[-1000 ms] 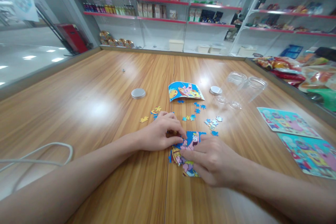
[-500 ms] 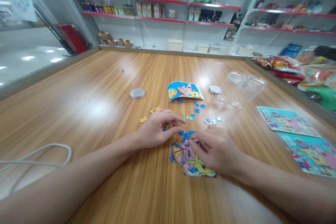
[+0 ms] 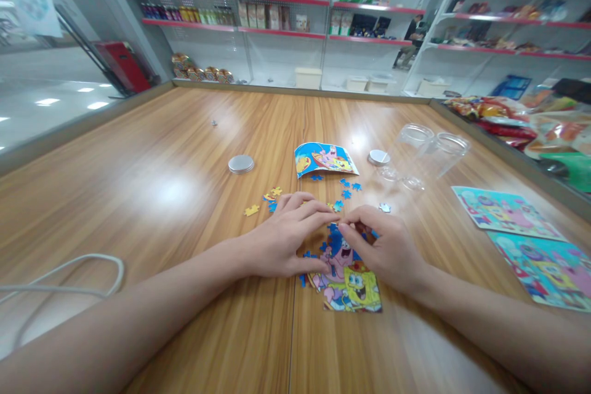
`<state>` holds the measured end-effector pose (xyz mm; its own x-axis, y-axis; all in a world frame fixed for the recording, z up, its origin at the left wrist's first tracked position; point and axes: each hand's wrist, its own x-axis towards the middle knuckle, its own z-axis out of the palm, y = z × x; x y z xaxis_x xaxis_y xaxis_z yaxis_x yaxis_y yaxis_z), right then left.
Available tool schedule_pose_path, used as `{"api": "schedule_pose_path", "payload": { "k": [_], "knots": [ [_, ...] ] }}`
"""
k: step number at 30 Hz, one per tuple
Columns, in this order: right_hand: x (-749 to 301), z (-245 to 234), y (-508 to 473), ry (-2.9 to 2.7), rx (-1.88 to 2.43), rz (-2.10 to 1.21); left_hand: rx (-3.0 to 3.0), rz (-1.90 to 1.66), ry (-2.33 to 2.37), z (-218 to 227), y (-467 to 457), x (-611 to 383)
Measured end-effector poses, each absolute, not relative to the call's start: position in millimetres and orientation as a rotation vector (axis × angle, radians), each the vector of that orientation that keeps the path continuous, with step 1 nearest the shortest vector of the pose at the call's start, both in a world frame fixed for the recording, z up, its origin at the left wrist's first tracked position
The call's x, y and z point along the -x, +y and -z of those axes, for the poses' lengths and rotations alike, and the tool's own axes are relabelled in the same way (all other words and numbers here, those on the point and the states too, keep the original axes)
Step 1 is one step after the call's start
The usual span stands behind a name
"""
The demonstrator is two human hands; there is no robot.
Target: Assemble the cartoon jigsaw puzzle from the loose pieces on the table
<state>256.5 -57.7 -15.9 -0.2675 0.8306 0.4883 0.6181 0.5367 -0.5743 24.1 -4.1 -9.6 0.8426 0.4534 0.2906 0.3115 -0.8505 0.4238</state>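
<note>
A partly joined jigsaw puzzle [image 3: 353,283] lies in front of me, with a yellow sponge figure and a pink starfish figure on blue. My left hand [image 3: 289,234] is open over its left side, thumb near the puzzle and index fingertip close to my right fingers. My right hand [image 3: 392,249] covers the upper right of the puzzle. Its thumb and index finger pinch a small jigsaw piece at the top edge, mostly hidden by the fingers. Loose yellow pieces [image 3: 252,210] lie left of my left hand, blue pieces [image 3: 346,194] beyond both hands.
Behind the pieces stands a curved picture card [image 3: 325,160]. Round metal lids [image 3: 241,164] and clear jars [image 3: 438,157] are farther back. Two picture sheets [image 3: 508,212] lie at right, a white cable [image 3: 104,257] at left. Stocked shelves [image 3: 281,31] line the far wall.
My right hand has moved slightly up and away from the puzzle's middle, uncovering the figures' faces. My left hand has shifted right and closer, its fingers now reaching over the puzzle's upper left.
</note>
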Motion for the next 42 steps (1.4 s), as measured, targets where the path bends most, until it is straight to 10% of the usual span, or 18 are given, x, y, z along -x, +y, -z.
{"api": "schedule_pose_path", "payload": {
  "k": [42],
  "knots": [
    [-257.9,18.5,-57.3,-2.273,1.064,-0.427,-2.71,-0.507,0.649,11.6,-2.0,-24.8]
  ]
}}
